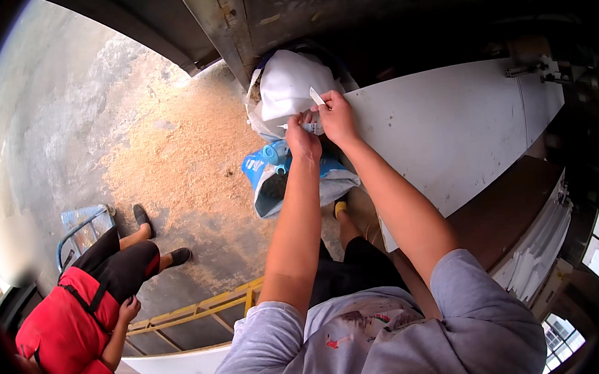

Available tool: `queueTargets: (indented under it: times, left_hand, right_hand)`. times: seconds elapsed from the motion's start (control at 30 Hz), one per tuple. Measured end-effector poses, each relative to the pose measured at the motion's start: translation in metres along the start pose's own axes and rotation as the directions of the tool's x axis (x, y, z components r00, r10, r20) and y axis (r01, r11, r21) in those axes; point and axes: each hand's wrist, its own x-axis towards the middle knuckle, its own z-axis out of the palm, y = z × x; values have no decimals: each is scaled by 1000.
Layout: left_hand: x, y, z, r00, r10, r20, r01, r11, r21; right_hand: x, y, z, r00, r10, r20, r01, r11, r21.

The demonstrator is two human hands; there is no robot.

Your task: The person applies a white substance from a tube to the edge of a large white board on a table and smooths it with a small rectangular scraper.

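Both my arms reach forward, and the hands almost meet over a white bag (290, 82). My left hand (301, 141) is closed around a small white bottle (311, 127) with a thin tip sticking out to the left. Its fingers hide part of the bottle. Just to the right and a little farther away, my right hand (337, 119) pinches a thin, flat white strip (317, 96) that points up and to the left. What the strip is made of cannot be made out. Below the hands stands an open blue and white sack (267, 182).
A white board (450, 129) extends to the right of my hands. Wood shavings (169, 141) cover the floor at left. A person in red (68, 332) stands at lower left beside a blue trolley (81, 229). A yellow frame (203, 308) lies near my left side.
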Motion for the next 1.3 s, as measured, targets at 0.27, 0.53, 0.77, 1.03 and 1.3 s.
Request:
queueTargets:
  times: [0.27, 0.53, 0.77, 1.03, 1.3]
  left_hand:
    - [-5, 2, 3, 995, -63, 80, 54, 992, 113]
    - [26, 11, -16, 972, -189, 143, 175, 979, 106]
    - [27, 25, -21, 980, -121, 157, 111, 991, 76]
    - [-1, 20, -22, 996, 15, 85, -6, 994, -111]
    - [-2, 27, -23, 998, 61, 18, -62, 994, 93]
  right_hand:
    - [2, 19, 25, 993, -78, -84, 20, 838, -545]
    - [-7, 16, 24, 991, -64, 121, 128, 748, -652]
    - [-29, -5, -2, 972, -78, 221, 212, 700, -682]
    - [-2, 21, 21, 949, 263, 174, -289, 946, 145]
    - [11, 56, 35, 954, 292, 68, -286, 954, -90]
